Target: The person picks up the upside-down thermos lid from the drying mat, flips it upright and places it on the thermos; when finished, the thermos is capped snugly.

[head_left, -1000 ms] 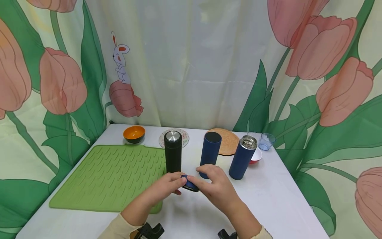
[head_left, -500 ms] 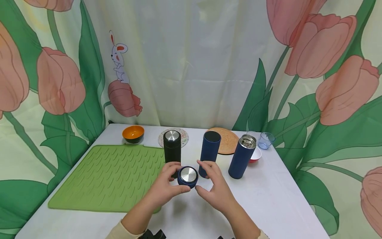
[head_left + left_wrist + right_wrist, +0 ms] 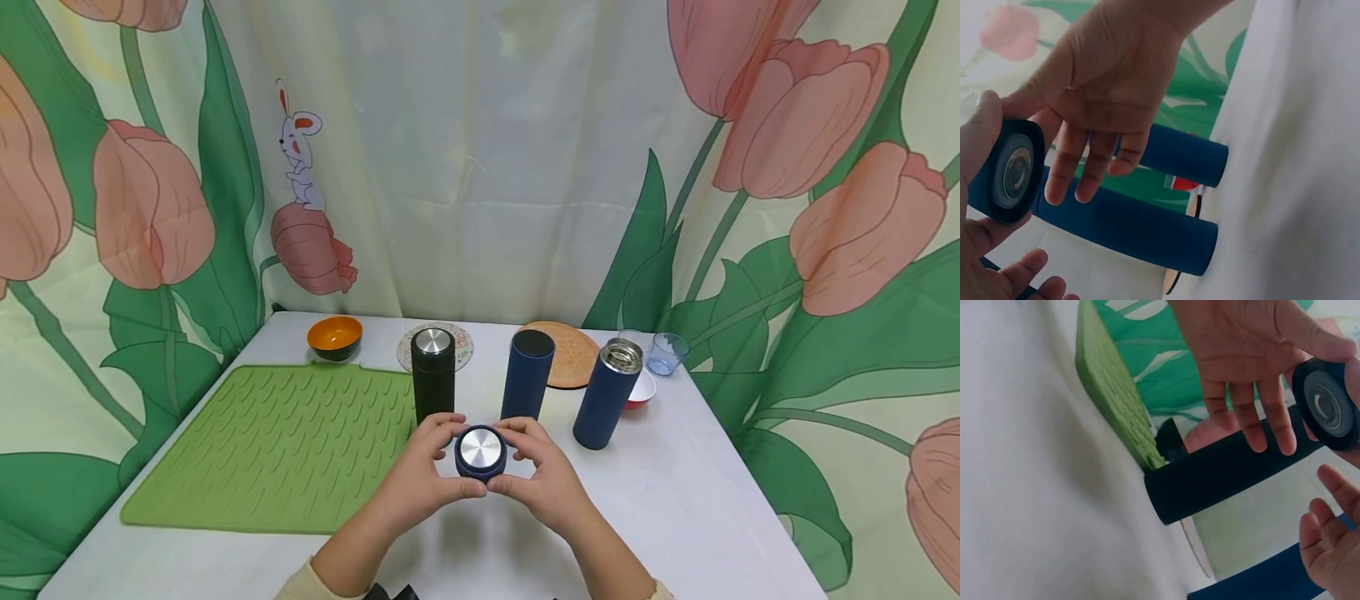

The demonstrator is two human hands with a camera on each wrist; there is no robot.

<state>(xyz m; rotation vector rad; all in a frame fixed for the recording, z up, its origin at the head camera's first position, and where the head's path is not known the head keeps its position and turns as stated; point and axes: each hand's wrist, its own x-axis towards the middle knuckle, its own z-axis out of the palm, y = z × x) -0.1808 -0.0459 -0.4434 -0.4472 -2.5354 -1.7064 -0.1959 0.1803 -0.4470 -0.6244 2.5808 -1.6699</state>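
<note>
A dark blue flask lid [image 3: 481, 450] with a silver disc on top is held up over the near part of the table. My left hand [image 3: 420, 475] pinches its left side between thumb and index finger. On the opposite side, my right hand [image 3: 542, 473] grips it the same way, thumbs nearly meeting at the front. The wrist views show the lid's round underside [image 3: 1017, 172]. Behind the hands stand a black flask [image 3: 433, 375] with a silver-topped lid and a blue flask [image 3: 527, 379] with a dark top. Further right, another blue flask [image 3: 606, 400] shows a bare steel neck.
A green ridged mat [image 3: 300, 450] covers the left of the table. Along the back are an orange bowl [image 3: 335, 335], a patterned round mat [image 3: 465, 343], a wooden round board [image 3: 576, 358], a red-and-white bowl [image 3: 643, 389] and clear glasses [image 3: 666, 354]. A curtain hangs behind.
The lid has turned from tilted on edge to silver disc facing up, then moved slightly right. My right hand, briefly apart from it, now grips it along with the left.
</note>
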